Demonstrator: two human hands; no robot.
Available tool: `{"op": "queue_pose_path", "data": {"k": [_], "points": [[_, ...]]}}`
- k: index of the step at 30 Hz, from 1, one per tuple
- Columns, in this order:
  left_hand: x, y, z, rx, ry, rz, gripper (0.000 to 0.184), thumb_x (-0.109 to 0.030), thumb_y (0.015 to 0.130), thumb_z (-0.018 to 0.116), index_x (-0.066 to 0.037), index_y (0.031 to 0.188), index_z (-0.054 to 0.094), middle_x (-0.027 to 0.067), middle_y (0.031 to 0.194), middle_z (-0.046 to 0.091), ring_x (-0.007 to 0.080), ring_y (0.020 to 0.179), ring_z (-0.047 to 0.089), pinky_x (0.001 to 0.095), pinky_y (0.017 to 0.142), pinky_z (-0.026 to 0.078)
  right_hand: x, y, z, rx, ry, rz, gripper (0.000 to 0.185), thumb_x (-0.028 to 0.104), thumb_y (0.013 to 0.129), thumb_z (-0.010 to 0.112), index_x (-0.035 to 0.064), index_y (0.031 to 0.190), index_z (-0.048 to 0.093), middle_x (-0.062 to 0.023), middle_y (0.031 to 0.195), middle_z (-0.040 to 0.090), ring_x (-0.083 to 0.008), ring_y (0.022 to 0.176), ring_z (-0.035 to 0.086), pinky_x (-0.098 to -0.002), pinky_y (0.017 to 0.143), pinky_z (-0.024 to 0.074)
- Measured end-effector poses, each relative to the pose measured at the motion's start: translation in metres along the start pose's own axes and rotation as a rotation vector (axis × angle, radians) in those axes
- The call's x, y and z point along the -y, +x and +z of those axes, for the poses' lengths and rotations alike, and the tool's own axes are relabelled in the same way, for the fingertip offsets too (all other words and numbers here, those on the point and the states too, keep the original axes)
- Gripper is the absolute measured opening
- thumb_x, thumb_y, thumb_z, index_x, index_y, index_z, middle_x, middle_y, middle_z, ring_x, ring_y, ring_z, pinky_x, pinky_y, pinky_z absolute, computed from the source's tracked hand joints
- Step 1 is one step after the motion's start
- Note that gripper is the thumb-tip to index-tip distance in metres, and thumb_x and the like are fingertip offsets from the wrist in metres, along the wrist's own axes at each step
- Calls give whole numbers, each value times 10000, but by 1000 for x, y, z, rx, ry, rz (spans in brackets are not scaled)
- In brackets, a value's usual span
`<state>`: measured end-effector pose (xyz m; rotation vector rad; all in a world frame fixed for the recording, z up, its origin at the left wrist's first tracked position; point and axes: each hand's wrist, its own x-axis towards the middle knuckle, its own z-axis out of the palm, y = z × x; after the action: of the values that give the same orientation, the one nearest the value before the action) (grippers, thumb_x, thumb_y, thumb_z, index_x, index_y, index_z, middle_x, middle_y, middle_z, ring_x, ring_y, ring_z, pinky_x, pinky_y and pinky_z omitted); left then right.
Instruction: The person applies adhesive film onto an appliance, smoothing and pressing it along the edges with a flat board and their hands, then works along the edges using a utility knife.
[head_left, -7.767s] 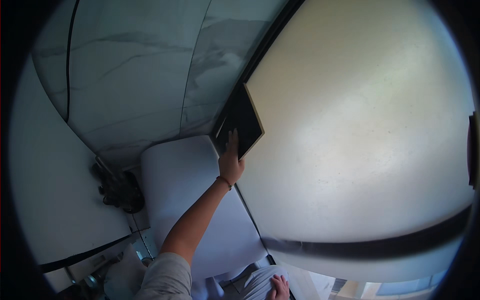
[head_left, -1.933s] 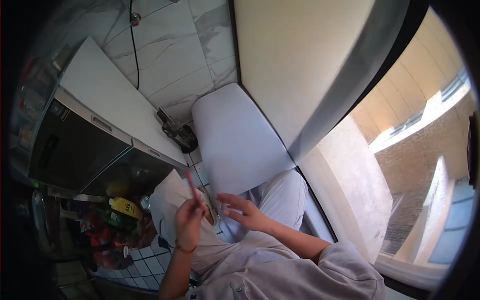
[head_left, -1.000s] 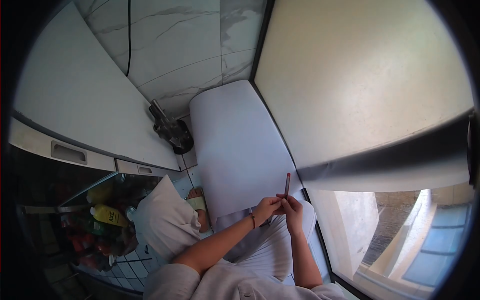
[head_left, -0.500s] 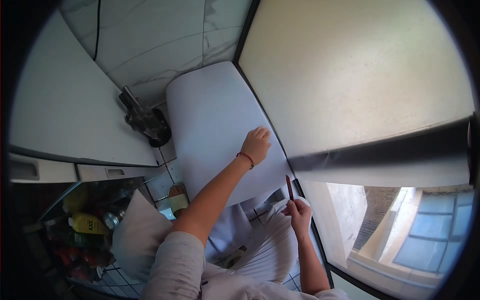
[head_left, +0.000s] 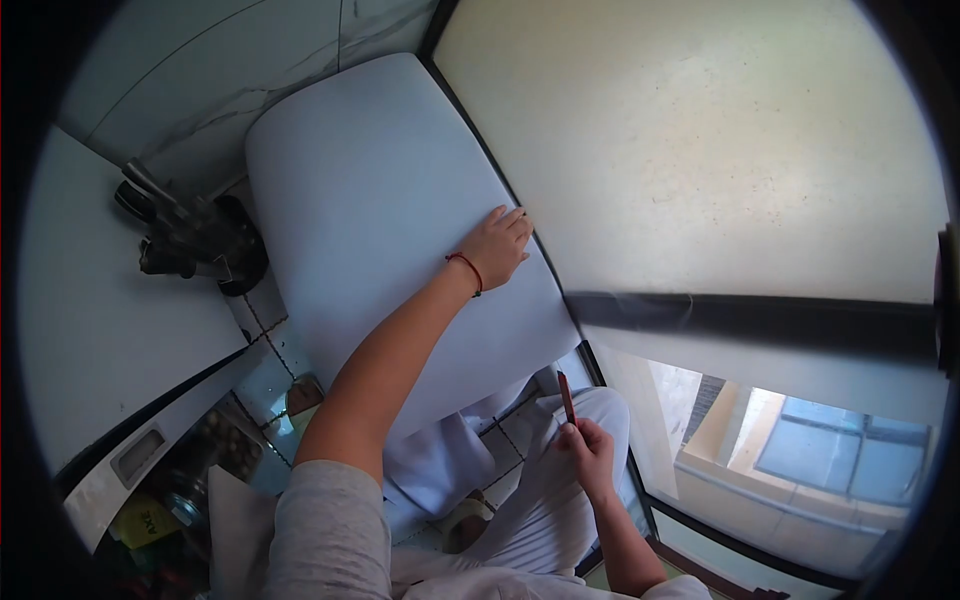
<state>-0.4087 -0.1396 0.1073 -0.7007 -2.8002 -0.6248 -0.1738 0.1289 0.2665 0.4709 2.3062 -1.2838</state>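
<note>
Head view: left hand on the white sheet, red stick in the right hand.
From my end, I see the left fingers loosely spread over the sheet at its right edge, beside the pale panel. The right fingers pinch the lower part of the stick, its dark tip pointing up, above the light trouser leg and near the sheet's closest corner.
</note>
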Motion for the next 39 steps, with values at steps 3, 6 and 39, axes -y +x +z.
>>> {"op": "queue_pose_path", "data": {"k": [3, 6, 39], "points": [[-12, -2, 6, 5, -47, 28, 496, -319, 1010, 564, 27, 1365, 566, 137, 1449, 530, 272, 1437, 398, 439, 1213, 266, 0, 6, 2, -4, 5, -23, 246, 193, 1006, 662, -52, 1001, 691, -42, 787, 702, -101, 732, 666, -249, 712, 531], [-26, -6, 5, 34, -56, 65, 525, -315, 991, 593, 33, 1381, 542, 148, 1448, 523, 276, 1427, 410, 434, 1209, 277, 13, 6, 5, -14, 35, -60, 252, 196, 1007, 660, -54, 998, 689, -48, 789, 703, -99, 747, 667, -253, 720, 527], [-218, -194, 106, 194, 180, -195, 419, -191, 922, 552, -34, 1301, 633, 159, 1356, 596, 295, 1149, 624, 421, 1014, 494, 0, 3, -21, 110, -383, -473, 162, 85, 979, 599, 24, 1126, 569, -167, 874, 741, -353, 829, 738, -390, 737, 558]]}}
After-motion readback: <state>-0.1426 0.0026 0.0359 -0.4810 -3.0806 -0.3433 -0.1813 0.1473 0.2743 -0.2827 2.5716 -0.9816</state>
